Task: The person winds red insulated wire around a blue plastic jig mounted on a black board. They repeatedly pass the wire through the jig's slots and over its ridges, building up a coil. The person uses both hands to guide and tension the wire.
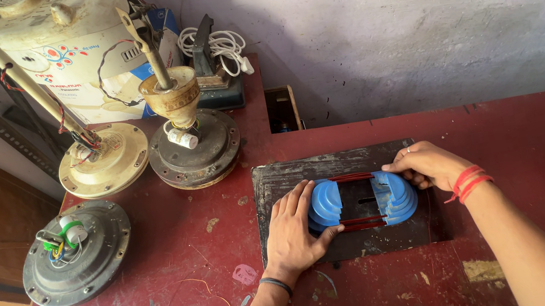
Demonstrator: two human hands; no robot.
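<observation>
A scuffed red surface (524,155) stands against a stained pale wall (425,9), with three fan motors (75,254) at its left. On a dark plate (284,177), the left hand (291,233) and right hand (429,165) lie curled over the two ends of a blue stepped former (361,199) wound with red wire (352,178).

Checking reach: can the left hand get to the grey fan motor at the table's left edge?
Probably yes. The left hand rests on the blue stepped former; the red tabletop between it and the grey fan motor looks bare.

Bright, sharp daylight; wide-angle bending at edges.
</observation>
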